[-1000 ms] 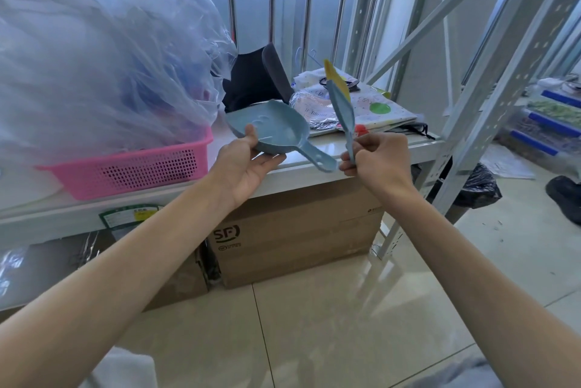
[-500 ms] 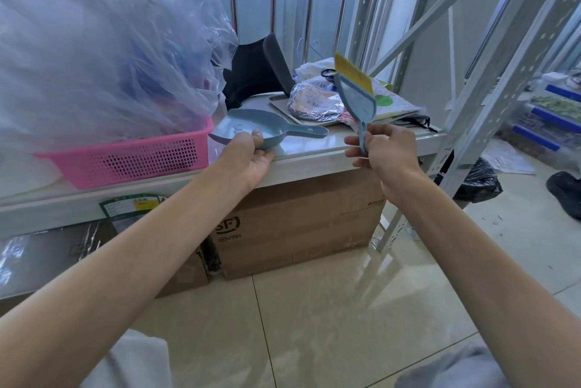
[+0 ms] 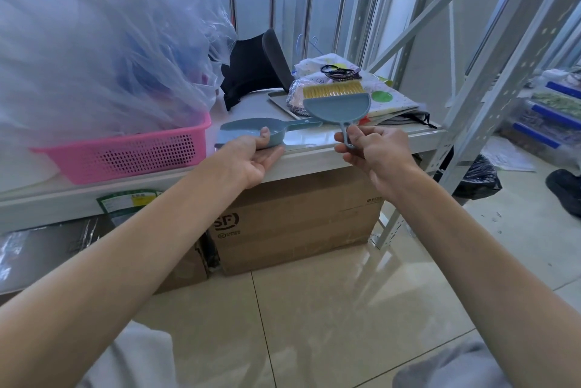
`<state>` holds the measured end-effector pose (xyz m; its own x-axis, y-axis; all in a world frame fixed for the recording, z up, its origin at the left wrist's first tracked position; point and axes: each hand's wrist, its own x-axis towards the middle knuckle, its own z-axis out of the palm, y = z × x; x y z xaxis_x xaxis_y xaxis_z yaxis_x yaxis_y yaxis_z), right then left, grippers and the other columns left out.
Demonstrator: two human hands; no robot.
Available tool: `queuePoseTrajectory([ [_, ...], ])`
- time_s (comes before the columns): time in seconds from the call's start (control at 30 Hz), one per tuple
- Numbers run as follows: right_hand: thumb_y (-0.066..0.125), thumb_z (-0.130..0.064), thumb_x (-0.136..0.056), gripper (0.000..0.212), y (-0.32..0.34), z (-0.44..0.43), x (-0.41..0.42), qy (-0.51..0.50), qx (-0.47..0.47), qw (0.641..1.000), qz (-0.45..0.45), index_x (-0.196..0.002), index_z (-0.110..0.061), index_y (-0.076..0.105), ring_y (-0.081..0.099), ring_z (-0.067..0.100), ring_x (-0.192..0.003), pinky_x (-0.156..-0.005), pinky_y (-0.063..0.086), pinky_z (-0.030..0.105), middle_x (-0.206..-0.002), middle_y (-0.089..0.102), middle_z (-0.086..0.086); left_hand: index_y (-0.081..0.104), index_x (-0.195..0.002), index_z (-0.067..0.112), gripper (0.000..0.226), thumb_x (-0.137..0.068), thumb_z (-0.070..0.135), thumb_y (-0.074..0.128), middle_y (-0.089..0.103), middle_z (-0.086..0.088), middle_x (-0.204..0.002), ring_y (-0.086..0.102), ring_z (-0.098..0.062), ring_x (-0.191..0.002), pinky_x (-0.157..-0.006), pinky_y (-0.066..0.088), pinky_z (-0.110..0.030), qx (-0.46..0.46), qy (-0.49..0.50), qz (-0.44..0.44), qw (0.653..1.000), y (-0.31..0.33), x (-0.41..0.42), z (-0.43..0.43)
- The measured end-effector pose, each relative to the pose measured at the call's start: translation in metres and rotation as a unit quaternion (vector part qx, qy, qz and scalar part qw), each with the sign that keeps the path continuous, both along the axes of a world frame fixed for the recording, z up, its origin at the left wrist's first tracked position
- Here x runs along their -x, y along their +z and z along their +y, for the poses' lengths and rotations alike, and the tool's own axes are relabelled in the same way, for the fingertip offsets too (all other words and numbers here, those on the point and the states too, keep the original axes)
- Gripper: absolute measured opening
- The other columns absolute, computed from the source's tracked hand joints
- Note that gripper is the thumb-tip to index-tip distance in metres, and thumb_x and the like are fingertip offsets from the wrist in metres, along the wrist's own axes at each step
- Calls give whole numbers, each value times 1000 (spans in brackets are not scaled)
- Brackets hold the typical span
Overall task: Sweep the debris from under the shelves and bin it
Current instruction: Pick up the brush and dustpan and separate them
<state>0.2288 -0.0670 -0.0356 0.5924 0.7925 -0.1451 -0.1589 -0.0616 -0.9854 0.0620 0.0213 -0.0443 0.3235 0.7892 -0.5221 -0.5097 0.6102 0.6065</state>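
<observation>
My left hand [image 3: 253,159] grips a small blue dustpan [image 3: 248,133] by its rim, thumb on top, holding it level at the front edge of the white shelf board [image 3: 314,155]. Its handle points right. My right hand [image 3: 372,148] pinches the thin handle of a small blue hand brush [image 3: 338,108] and holds it upright, yellow bristles on top, its flat face turned to me. The brush stands just right of the dustpan's handle. Small debris specks [image 3: 493,218] lie on the tiled floor at the right, beside the shelf upright.
A pink basket [image 3: 125,155] under a big clear plastic bag [image 3: 94,42] fills the shelf's left. Cardboard boxes [image 3: 298,218] stand below the shelf. Black fabric [image 3: 251,70], papers and hair ties lie behind the brush. Grey metal uprights [image 3: 490,98], a black bag [image 3: 478,177] and a shoe [image 3: 566,189] are at right.
The dustpan has come down from a tilted hold to level at the shelf edge. The brush has turned from edge-on to face me, still upright in my right hand.
</observation>
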Motion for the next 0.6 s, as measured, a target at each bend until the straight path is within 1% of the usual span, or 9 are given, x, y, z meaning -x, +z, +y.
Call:
queuePoseTrajectory([
  [0.1,66,-11,-89,27,0,-1,-1,8,-17,999,26,-111,3,59,70,14,-65,-58,55,20,-89,73,12,62,-94,-6,13,-87,3,68,72,-18,-102,71,-31,-96,-80,60,-37,7,-37,24,999,2,3,-2],
  [0.23,69,-6,-86,31,0,-1,-1,6,-14,1000,7,-113,4,57,70,16,-68,-62,57,20,-90,72,15,66,-98,-6,20,-85,8,71,71,-25,-99,74,-31,-85,-70,61,-35,-11,-101,67,993,4,8,-3],
  [0.3,70,-4,-85,32,-1,0,0,9,-3,1000,-13,-113,5,58,70,15,-65,-59,56,19,-89,72,15,63,-102,-9,28,-85,11,72,72,-25,-96,74,-29,-82,-67,62,-31,-54,-132,114,983,5,10,-4],
  [0.37,71,-4,-84,31,-2,0,2,13,12,999,-39,-112,3,59,70,14,-63,-57,56,19,-88,72,14,65,-104,-8,26,-88,13,70,73,-21,-93,75,-25,-78,-65,62,-27,-162,-117,203,959,2,10,-3],
  [0.4,71,-5,-84,30,-3,0,3,15,19,998,-51,-111,2,60,70,14,-63,-57,57,19,-89,72,13,66,-103,-5,22,-91,14,68,73,-17,-91,75,-22,-76,-65,61,-26,-242,-87,255,932,-1,9,-2],
  [0.43,71,-5,-85,28,-4,-1,4,17,26,998,-61,-111,1,61,70,14,-64,-58,57,20,-90,72,13,68,-101,-1,18,-93,15,66,73,-13,-90,74,-18,-76,-67,61,-25,-338,-55,315,885,-4,10,0],
  [0.5,68,-4,-87,24,-5,-1,6,21,36,997,-70,-109,0,62,69,15,-66,-58,57,20,-91,72,13,70,-103,10,15,-94,20,64,73,-3,-96,71,-12,-85,-79,58,-26,-517,-21,440,734,-10,13,6],
  [0.53,66,-3,-88,21,-5,-1,7,21,39,997,-71,-108,0,62,68,15,-67,-60,57,21,-91,71,13,70,-109,14,19,-94,23,64,71,1,-104,68,-11,-95,-88,55,-28,-566,-21,484,667,-12,14,9],
  [0.6,62,-1,-90,15,-4,-1,9,23,44,996,-71,-105,-2,61,65,16,-69,-63,57,23,-89,68,13,62,-127,20,34,-95,29,61,64,1,-126,58,-16,-118,-102,46,-35,-591,-46,544,594,-16,15,13],
])
